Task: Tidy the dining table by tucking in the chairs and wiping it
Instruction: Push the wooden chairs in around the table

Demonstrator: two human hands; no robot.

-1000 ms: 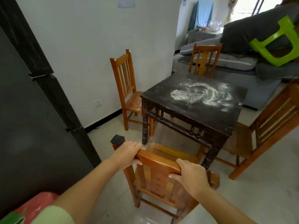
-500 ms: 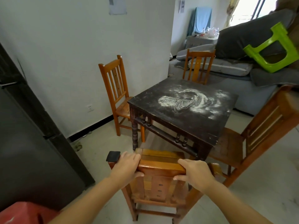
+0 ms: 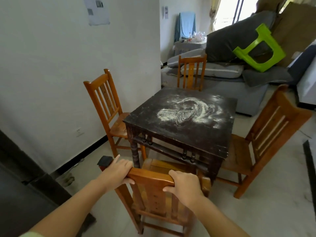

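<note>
- The near chair stands in front of the person, its orange-brown wooden back turned toward them and its seat reaching under the near edge of the counter.
- The left hand grips the left end of the chair's top rail, the fingers curled over it, beside a black cap on the post.
- The right hand grips the same rail further right, its fingers wrapped over the front.
- The counter is small, square and dark, with turned legs; white powder is smeared in swirls over the middle of its top.
- A left chair stands at the counter's left side, near the wall, and a right chair at the right side, its seat partly under the counter.
- A far chair stands behind the far edge.
- Compared with half a second ago, the near chair's seat sits further under the counter, and both hands hold the rail as before.
</note>
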